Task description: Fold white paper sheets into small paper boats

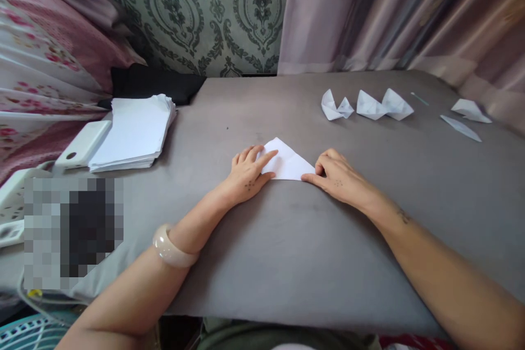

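A sheet of white paper (287, 161), folded into a triangle, lies flat on the grey table with its long edge toward me. Across its left part rests my left hand (250, 172), fingers spread, index finger on the paper and thumb at the near edge; the left corner is hidden beneath it. At the right corner, my right hand (334, 172) has curled fingers and a thumb that pinch the paper's tip.
Folded paper boats (371, 105) stand at the back right, and flatter folded pieces (471, 111) lie farther right near a thin green stick (419, 99). To the left sit a stack of white paper (131, 131) and a white device (84, 145). A curtain (348, 11) hangs behind.
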Tool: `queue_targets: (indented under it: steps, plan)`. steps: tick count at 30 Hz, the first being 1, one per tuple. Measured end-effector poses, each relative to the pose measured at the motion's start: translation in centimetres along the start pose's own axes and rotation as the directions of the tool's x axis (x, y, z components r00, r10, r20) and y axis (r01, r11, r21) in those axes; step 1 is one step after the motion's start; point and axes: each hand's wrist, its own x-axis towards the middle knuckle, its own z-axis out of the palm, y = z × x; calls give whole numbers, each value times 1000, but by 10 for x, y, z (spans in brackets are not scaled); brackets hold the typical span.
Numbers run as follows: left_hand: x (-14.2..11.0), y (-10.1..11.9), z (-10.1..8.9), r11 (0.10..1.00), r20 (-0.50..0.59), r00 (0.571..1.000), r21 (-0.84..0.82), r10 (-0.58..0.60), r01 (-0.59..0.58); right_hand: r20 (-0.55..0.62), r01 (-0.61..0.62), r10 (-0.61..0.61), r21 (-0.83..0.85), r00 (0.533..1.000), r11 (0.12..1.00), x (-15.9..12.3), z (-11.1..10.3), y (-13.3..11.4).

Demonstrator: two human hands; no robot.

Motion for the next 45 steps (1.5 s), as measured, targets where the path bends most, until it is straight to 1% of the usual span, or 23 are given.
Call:
queue_targets:
  steps: [2,4,5,6,7,8,10,11,13,15,17,19,21,22,23,25,27,30,32,35,39,42,45]
  plan:
    - [1,0,-2,998,9,999,-52,-39,39,16,2,-2,7,1000,1000,-1,-5,1]
    - [2,0,-4,993,0,997,-85,-77,76,-41,37,-39,-38,998,999,-5,-6,-4]
    - [2,1,-5,991,-13,996,-97,-90,88,-87,72,-78,-76,993,995,-8,-4,-10]
    - [2,2,-5,989,-30,995,-111,-100,96,-137,123,-139,-119,981,985,-12,-2,-17]
    - [2,3,-4,986,-50,993,-128,-111,104,-161,183,-207,-154,965,971,-17,2,-26]
    - [1,3,-3,982,-73,989,-148,-128,117,-155,235,-263,-176,952,956,-22,6,-35]
    - [0,5,1,968,-117,976,-194,-182,157,-79,307,-327,-193,942,932,-31,14,-51]
    - [-1,5,3,960,-138,968,-214,-210,178,-57,308,-325,-208,944,929,-35,18,-57]
    - [-3,6,6,949,-188,949,-237,-253,206,-54,304,-322,-216,945,928,-39,24,-64]
    - [-7,7,7,947,-234,936,-244,-265,207,-86,304,-325,-194,942,933,-40,29,-65]
    - [-11,7,5,949,-249,934,-251,-255,192,-120,312,-331,-158,936,937,-37,32,-61]
    - [-17,6,1,955,-222,953,-259,-205,145,-134,319,-336,-131,932,939,-32,34,-55]
    - [-22,3,-3,967,-183,976,-245,-115,68,-131,332,-345,-112,929,937,-25,33,-47]
    - [-25,2,-3,976,-187,980,-217,-62,20,-132,341,-352,-102,926,935,-21,32,-43]
    - [-26,1,-4,985,-207,978,-170,-10,-26,-135,351,-361,-92,923,932,-17,31,-40]
    - [-27,0,-4,994,-265,960,-29,91,-102,-143,371,-377,-69,915,926,-11,29,-34]
    - [-26,0,-4,983,-287,944,128,160,-128,-135,377,-381,-54,915,925,-6,26,-32]
    - [-20,-3,-8,944,-240,947,300,214,-138,-116,379,-385,-69,916,923,-4,23,-32]
    - [-16,-7,-10,912,-174,946,361,273,-197,-105,397,-407,-107,907,912,-4,22,-33]
    - [-13,-12,-12,872,-79,927,376,366,-312,-76,432,-448,-164,891,887,-6,22,-33]
    - [-16,-7,-11,838,-22,892,354,452,-416,-43,455,-468,-165,883,875,-9,20,-32]
    - [-23,6,-11,830,-7,875,318,484,-457,-31,504,-512,-138,858,853,-13,15,-33]
    - [-27,18,-13,860,14,890,248,456,-445,-19,566,-572,-130,820,814,-19,12,-32]
